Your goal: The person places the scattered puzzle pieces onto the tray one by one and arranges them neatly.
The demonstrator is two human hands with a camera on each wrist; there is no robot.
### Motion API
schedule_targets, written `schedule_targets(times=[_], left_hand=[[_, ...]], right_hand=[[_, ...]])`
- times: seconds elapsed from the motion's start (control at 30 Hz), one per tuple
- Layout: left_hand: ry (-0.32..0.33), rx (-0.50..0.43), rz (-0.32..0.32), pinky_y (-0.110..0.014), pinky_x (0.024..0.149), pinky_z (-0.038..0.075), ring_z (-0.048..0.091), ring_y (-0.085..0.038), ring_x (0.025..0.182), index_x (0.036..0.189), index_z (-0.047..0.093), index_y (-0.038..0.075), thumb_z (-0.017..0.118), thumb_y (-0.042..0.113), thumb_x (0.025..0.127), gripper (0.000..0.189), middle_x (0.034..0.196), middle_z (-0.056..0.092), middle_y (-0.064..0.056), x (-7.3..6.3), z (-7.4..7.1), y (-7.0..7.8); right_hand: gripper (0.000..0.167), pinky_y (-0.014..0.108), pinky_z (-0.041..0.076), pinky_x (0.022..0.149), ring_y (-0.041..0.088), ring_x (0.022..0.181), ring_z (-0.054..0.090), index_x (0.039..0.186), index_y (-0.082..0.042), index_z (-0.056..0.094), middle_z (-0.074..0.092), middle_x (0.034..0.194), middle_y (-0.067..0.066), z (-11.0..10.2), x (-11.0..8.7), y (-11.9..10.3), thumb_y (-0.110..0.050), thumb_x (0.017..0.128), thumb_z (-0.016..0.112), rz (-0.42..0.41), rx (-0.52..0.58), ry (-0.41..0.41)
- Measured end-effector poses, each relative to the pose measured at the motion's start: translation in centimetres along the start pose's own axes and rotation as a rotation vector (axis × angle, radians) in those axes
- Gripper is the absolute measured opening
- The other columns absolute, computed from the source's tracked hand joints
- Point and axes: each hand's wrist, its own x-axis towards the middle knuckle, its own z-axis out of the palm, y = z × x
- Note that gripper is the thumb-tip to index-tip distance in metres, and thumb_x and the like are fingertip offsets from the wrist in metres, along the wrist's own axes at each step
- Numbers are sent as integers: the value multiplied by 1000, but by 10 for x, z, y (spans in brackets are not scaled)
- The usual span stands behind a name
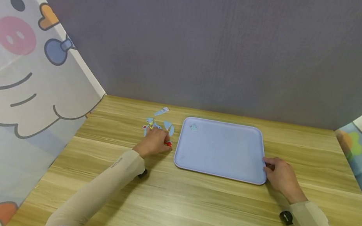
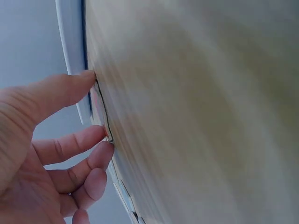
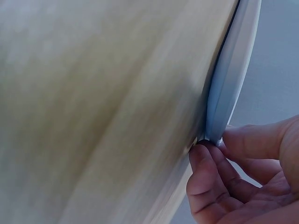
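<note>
A light blue rectangular tray (image 1: 221, 149) lies on the wooden table, with one small bluish flat piece (image 1: 193, 127) near its far left corner. Left of the tray, my left hand (image 1: 154, 142) holds a thin flat piece with red on it (image 1: 169, 143) between thumb and fingertips, low at the table surface. In the left wrist view the thin piece's dark edge (image 2: 104, 108) spans from thumb to fingers. My right hand (image 1: 281, 175) grips the tray's right rim, thumb on the rim and fingers low beside it, as the right wrist view shows.
Several thin, irregular blue pieces (image 1: 167, 125) are scattered beyond and around the left hand, some partly hidden by it. One longer piece (image 1: 161, 111) lies farther back. A grey panel (image 1: 212, 47) rises behind the table (image 1: 166, 205), and printed cartoon sheets (image 1: 11, 82) flank both sides.
</note>
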Motion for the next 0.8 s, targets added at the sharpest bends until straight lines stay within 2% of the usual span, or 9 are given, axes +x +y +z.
schedule_targets(times=[0.17, 0.37, 0.53, 0.8], left_hand=[[-8, 31, 1, -47, 78, 31, 49, -20, 69, 56, 53, 18, 80, 32, 70, 33, 62, 49, 7, 3, 0, 3], [-11, 30, -8, -48, 79, 33, 52, -22, 74, 60, 56, 17, 80, 31, 68, 29, 64, 52, 7, 2, 0, -1], [46, -1, -3, -48, 79, 33, 53, -25, 82, 71, 61, 15, 80, 29, 68, 24, 74, 57, 5, -3, -7, -5], [152, -53, 34, -46, 77, 31, 51, -25, 80, 81, 65, 11, 81, 28, 72, 25, 81, 58, -2, -4, -22, -5]], right_hand=[[30, 37, 48, 61, 28, 75, 60, 111, 14, 62, 64, 88, 22, 0, 0, 0, 4, 82, 64, -1, 1, 7], [30, 37, 48, 61, 28, 75, 60, 110, 14, 62, 64, 89, 22, 1, -1, -1, 5, 81, 64, -14, 4, 21], [30, 37, 47, 61, 28, 75, 59, 111, 14, 62, 64, 89, 23, 0, -2, -1, 5, 81, 64, -14, 6, 21], [30, 36, 47, 61, 28, 75, 58, 111, 14, 62, 63, 90, 21, 1, -3, 0, 5, 82, 64, -19, 11, 24]])
